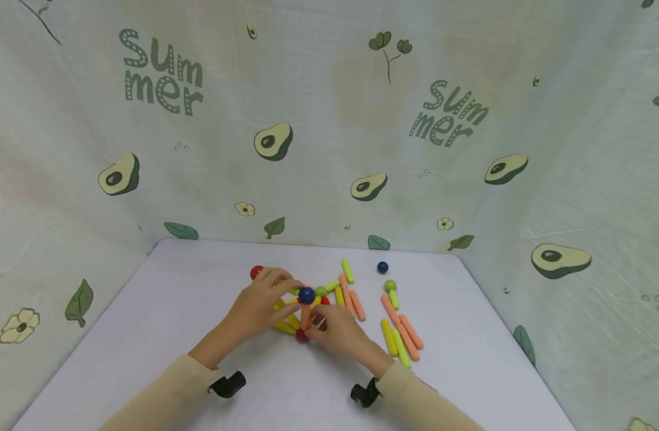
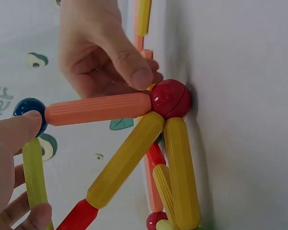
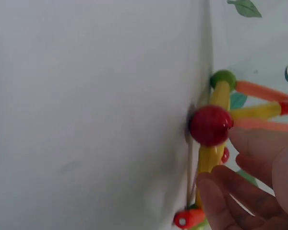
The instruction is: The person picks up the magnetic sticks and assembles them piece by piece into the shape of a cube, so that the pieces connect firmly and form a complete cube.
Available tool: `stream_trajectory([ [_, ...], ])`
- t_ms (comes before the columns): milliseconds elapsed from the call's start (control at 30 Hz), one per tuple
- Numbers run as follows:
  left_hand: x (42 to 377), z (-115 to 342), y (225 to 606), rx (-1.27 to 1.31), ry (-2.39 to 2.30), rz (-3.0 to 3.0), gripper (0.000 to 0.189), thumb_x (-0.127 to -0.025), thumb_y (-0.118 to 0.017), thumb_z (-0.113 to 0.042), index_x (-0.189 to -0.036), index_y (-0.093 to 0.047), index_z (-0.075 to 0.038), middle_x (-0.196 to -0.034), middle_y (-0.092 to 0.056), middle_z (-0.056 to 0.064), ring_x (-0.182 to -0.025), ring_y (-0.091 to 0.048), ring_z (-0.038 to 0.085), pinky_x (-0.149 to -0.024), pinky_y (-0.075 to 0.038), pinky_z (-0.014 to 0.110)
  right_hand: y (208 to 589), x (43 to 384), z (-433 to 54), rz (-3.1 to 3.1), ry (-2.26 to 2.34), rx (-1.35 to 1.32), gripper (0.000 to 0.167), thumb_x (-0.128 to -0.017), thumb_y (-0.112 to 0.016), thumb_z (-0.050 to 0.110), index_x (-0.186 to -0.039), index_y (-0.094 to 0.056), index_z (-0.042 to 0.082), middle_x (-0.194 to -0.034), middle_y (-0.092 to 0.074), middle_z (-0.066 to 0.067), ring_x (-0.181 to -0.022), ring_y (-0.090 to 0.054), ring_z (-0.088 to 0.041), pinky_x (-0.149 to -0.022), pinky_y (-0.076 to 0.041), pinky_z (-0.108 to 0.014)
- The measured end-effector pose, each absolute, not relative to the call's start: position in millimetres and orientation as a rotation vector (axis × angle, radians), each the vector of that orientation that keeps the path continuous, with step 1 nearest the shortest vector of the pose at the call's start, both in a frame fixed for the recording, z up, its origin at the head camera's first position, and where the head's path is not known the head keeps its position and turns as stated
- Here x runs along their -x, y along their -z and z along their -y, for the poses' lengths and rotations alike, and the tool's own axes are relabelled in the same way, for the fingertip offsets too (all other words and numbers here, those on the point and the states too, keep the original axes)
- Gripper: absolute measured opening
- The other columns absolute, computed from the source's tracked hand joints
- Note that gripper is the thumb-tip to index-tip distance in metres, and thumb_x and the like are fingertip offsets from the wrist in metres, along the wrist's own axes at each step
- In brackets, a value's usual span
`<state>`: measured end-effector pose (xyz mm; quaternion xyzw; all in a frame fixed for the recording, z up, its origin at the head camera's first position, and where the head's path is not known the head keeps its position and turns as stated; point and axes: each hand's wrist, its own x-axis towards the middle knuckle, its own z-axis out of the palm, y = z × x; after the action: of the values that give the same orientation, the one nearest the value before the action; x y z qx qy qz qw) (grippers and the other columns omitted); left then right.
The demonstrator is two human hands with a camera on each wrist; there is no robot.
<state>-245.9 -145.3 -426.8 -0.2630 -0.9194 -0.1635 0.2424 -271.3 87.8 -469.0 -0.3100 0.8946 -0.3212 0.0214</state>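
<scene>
A frame of ribbed building rods and balls stands on the table between both hands. My left hand (image 1: 261,305) holds its upper corner, a digit pressed on the blue ball (image 2: 30,115) and other fingers beside a light green rod (image 2: 34,177). An orange rod (image 2: 98,109) runs from that ball down to a red ball (image 2: 170,98) low on the table. Two yellow rods (image 2: 182,172) meet there too. At this lower corner my right hand (image 1: 342,329) has its fingertips on the red ball (image 3: 211,125), with another finger against a yellow rod (image 3: 209,158).
Loose orange rods (image 1: 404,332), yellow rods (image 1: 388,337) and light green rods (image 1: 401,348) lie to the right. Behind them are a green ball (image 1: 390,285) touching a short rod and a dark blue ball (image 1: 382,267). A printed cloth (image 1: 318,227) closes off the back.
</scene>
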Motion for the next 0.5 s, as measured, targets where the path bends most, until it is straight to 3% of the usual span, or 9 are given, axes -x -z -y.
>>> stream_trajectory([
  [233,243.6,140.5,429.7,0.685,0.416,2.48,0.047,-0.085,-0.091,-0.041,-0.125,-0.074,-0.025,-0.124,-0.066,0.0,-0.12,-0.056,0.024,-0.084,-0.063,0.035,451.4,310.3,-108.4,-2.889,0.837,1.016,0.029,-0.096,-0.078,0.006,-0.124,-0.074,0.004,-0.117,-0.073,-0.013,-0.096,-0.065,-0.028,-0.085,-0.057,-0.038],
  [367,243.0,135.3,434.5,0.656,0.396,2.459,0.049,-0.083,-0.092,-0.043,-0.122,-0.072,-0.023,-0.121,-0.067,0.001,-0.12,-0.056,0.025,-0.083,-0.063,0.037,450.8,330.6,-109.1,-2.862,0.726,1.058,0.035,-0.098,-0.077,0.009,-0.133,-0.071,0.005,-0.132,-0.068,-0.013,-0.117,-0.065,-0.032,-0.103,-0.055,-0.047],
  [500,241.6,128.1,439.4,0.607,0.381,2.453,0.055,-0.079,-0.093,-0.048,-0.121,-0.071,-0.02,-0.119,-0.065,0.003,-0.121,-0.054,0.028,-0.081,-0.063,0.039,455.5,343.0,-106.7,-2.812,0.592,1.12,0.038,-0.101,-0.076,0.017,-0.137,-0.071,0.009,-0.142,-0.066,-0.009,-0.13,-0.059,-0.031,-0.112,-0.049,-0.049],
])
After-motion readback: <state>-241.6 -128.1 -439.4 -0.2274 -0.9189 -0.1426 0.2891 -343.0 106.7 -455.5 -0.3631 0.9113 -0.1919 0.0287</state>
